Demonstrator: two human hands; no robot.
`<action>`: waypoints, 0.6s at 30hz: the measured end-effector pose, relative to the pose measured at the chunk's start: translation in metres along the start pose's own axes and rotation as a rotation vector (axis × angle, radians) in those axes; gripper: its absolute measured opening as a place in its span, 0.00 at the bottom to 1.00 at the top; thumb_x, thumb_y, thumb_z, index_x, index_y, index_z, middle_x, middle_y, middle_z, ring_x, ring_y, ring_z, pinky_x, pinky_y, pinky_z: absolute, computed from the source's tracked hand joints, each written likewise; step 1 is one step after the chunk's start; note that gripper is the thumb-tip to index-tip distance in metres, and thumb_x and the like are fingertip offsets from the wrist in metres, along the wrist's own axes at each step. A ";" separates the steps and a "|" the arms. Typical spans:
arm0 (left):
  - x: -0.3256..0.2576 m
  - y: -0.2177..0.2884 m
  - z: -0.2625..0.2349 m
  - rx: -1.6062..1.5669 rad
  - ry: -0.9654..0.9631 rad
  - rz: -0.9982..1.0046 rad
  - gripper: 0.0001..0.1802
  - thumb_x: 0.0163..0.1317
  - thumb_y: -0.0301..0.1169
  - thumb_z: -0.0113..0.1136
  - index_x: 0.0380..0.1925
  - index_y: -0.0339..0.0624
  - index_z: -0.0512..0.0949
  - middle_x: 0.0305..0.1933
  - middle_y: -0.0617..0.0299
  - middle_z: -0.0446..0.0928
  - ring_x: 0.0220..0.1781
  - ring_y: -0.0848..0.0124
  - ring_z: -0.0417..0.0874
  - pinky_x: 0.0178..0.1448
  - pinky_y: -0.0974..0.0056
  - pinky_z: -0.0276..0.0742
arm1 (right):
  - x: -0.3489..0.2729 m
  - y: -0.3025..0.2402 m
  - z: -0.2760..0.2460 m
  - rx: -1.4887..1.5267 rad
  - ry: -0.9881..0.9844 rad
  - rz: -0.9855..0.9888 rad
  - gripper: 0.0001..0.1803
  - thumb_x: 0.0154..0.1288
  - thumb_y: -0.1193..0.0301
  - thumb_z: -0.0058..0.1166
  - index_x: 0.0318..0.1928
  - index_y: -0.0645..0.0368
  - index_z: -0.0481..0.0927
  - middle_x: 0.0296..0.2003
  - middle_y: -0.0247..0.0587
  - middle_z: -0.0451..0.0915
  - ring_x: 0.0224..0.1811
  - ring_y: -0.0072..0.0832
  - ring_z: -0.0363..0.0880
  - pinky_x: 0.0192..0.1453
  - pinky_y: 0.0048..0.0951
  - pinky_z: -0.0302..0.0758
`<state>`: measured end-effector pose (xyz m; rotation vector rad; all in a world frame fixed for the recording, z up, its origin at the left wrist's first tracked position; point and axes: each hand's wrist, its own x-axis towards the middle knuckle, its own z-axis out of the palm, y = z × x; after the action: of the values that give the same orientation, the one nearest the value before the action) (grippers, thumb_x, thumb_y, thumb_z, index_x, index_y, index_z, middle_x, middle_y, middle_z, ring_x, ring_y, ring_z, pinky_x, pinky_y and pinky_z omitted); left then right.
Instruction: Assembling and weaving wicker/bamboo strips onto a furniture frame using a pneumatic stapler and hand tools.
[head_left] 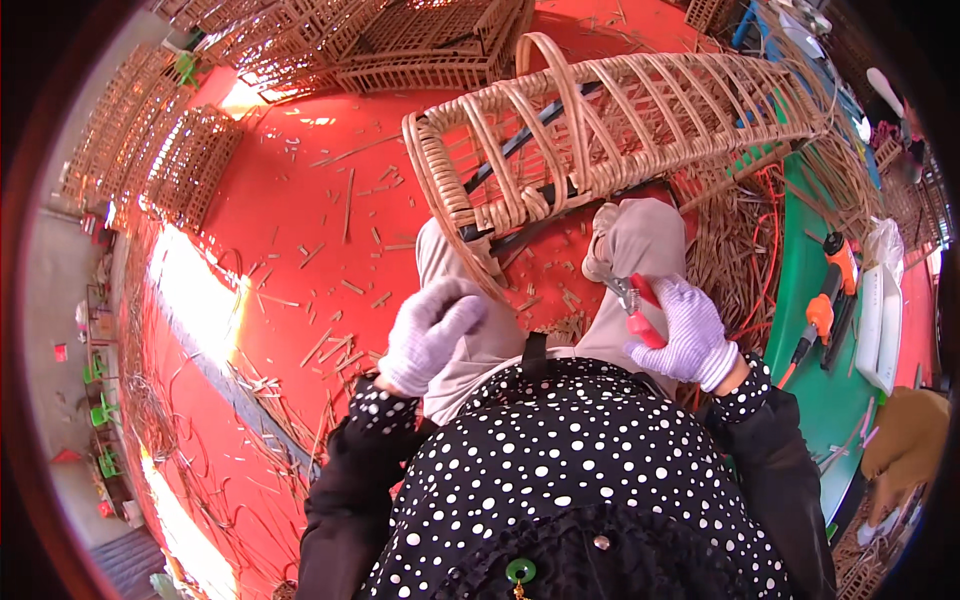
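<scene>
My right hand [688,335], in a pale lilac knit glove, grips red-handled pliers [646,318] above my right thigh. Their metal jaws point up and left. Over my left thigh, my left hand [431,335] wears a matching glove and has its fingers curled closed; what lies inside them, if anything, is hidden. Beyond my knees a long woven wicker frame [610,135] lies tilted, with an arched handle and dark bars beneath. From its left end a loose cane strand [462,245] runs down toward my left hand's fingertips.
Cane offcuts [349,205] litter the red floor [300,170]. Stacked wicker panels [430,45] stand at the back, and more wicker pieces [190,165] at the left. Orange-and-black power tools [822,310] and a white tray [880,330] rest on a green surface [800,250] at right. Another person [905,435] is at the lower right.
</scene>
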<state>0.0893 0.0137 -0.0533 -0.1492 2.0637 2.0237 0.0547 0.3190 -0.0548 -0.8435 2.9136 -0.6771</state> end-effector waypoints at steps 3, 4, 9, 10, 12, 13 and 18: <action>0.009 -0.017 -0.011 0.382 0.035 -0.039 0.24 0.50 0.34 0.64 0.46 0.35 0.69 0.36 0.58 0.76 0.37 0.72 0.77 0.44 0.69 0.73 | 0.001 -0.001 0.010 0.198 -0.088 -0.010 0.41 0.41 0.52 0.63 0.53 0.63 0.65 0.41 0.55 0.74 0.44 0.48 0.73 0.48 0.39 0.70; 0.013 -0.032 -0.010 0.391 0.037 -0.037 0.24 0.50 0.34 0.64 0.46 0.35 0.69 0.36 0.58 0.76 0.37 0.72 0.77 0.44 0.69 0.73 | -0.001 0.000 0.013 0.203 -0.081 -0.013 0.41 0.41 0.52 0.63 0.53 0.63 0.65 0.41 0.55 0.74 0.44 0.48 0.73 0.48 0.39 0.70; 0.017 -0.032 0.017 -0.054 -0.352 -0.178 0.31 0.52 0.34 0.64 0.55 0.39 0.63 0.43 0.57 0.73 0.46 0.71 0.73 0.51 0.67 0.70 | 0.002 -0.008 0.013 0.427 -0.210 0.078 0.44 0.43 0.51 0.63 0.55 0.67 0.63 0.41 0.58 0.75 0.46 0.47 0.74 0.50 0.36 0.70; 0.017 -0.032 0.023 -0.085 -0.389 -0.162 0.29 0.54 0.34 0.63 0.54 0.39 0.65 0.41 0.58 0.74 0.44 0.72 0.74 0.49 0.68 0.70 | 0.004 -0.009 0.011 0.438 -0.259 0.099 0.43 0.43 0.52 0.63 0.54 0.67 0.63 0.41 0.58 0.75 0.45 0.48 0.74 0.49 0.36 0.70; 0.012 -0.011 0.030 -0.099 -0.373 -0.080 0.19 0.58 0.33 0.58 0.47 0.37 0.70 0.36 0.61 0.74 0.37 0.74 0.74 0.43 0.70 0.72 | 0.004 -0.008 0.009 0.460 -0.259 0.099 0.42 0.43 0.55 0.64 0.54 0.67 0.64 0.41 0.55 0.75 0.45 0.43 0.75 0.48 0.35 0.70; 0.012 0.009 0.031 -0.101 -0.329 -0.104 0.15 0.59 0.33 0.56 0.43 0.37 0.71 0.34 0.62 0.75 0.35 0.75 0.74 0.41 0.70 0.72 | 0.003 -0.005 0.010 0.599 -0.238 0.099 0.41 0.43 0.56 0.65 0.54 0.67 0.64 0.41 0.52 0.74 0.44 0.40 0.75 0.47 0.34 0.70; 0.015 0.036 0.022 -0.087 -0.137 -0.056 0.10 0.62 0.32 0.52 0.36 0.35 0.73 0.30 0.63 0.75 0.29 0.79 0.74 0.35 0.74 0.73 | 0.009 -0.012 0.002 1.358 -0.319 0.244 0.38 0.45 0.64 0.66 0.55 0.64 0.64 0.42 0.38 0.69 0.43 0.25 0.69 0.49 0.25 0.67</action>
<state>0.0688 0.0377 -0.0226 -0.0809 1.8701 2.0307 0.0536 0.3041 -0.0509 -0.3185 1.5693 -1.8413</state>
